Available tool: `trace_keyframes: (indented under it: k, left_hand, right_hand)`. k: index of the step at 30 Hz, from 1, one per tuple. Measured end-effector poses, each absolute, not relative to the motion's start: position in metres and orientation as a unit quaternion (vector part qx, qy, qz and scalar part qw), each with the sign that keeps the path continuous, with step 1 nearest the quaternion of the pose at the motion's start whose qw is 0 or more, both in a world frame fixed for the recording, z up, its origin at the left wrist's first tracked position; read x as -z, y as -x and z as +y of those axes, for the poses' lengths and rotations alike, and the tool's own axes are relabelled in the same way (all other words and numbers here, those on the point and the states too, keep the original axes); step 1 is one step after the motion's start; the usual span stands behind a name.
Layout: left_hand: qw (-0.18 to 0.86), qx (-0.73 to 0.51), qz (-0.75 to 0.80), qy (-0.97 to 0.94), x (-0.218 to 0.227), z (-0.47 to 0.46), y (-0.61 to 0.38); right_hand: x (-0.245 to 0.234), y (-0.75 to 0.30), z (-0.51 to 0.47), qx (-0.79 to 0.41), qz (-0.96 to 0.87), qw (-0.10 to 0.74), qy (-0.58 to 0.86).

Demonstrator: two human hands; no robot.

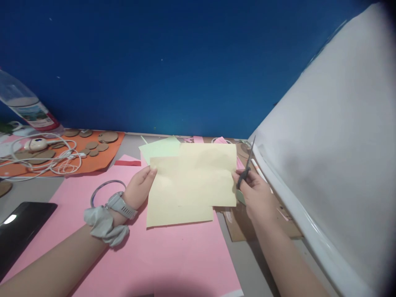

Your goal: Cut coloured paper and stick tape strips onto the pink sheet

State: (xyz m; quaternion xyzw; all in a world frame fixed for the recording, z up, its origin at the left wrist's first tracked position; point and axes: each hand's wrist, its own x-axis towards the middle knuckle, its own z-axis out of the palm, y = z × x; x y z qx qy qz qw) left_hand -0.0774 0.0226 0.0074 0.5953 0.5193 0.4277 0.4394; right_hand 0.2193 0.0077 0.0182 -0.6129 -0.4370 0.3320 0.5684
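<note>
My left hand (140, 185) grips the left edge of pale yellow paper sheets (192, 185), fingers closed on it. A grey watch and a grey scrunchie sit on that wrist. My right hand (253, 189) is closed on dark scissors (247, 165), whose blades point up and away beside the right edge of the yellow paper; its fingers also touch that edge. A light green sheet (159, 149) lies under the yellow paper's far left corner. All of it rests over a large pink sheet (154, 255).
An orange sheet (93, 161) with brown cardboard discs (108, 136) and white cables (46, 161) lies at the left. A plastic bottle (27, 107) stands far left, a black phone (18, 233) near left. Brown cardboard (238, 227) and a white slanted board (334, 144) are on the right. A metal ring (105, 187) lies by my left wrist.
</note>
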Motion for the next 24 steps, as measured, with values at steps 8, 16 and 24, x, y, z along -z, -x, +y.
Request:
trace_keyframes:
  k: [8, 16, 24]
  left_hand:
    - [0.421, -0.429, 0.524, -0.603, -0.01, 0.022, 0.077]
    - [0.417, -0.409, 0.513, -0.629, -0.011, 0.02, 0.078]
    - [0.42, -0.421, 0.514, -0.618, -0.011, 0.021, 0.077]
  right_hand:
    - [-0.017, -0.211, 0.005, -0.385, -0.479, 0.519, 0.595]
    - [-0.013, -0.204, 0.001, -0.369, -0.539, 0.46, 0.602]
    - [-0.072, -0.213, 0.018, -0.236, -0.732, 0.279, 0.575]
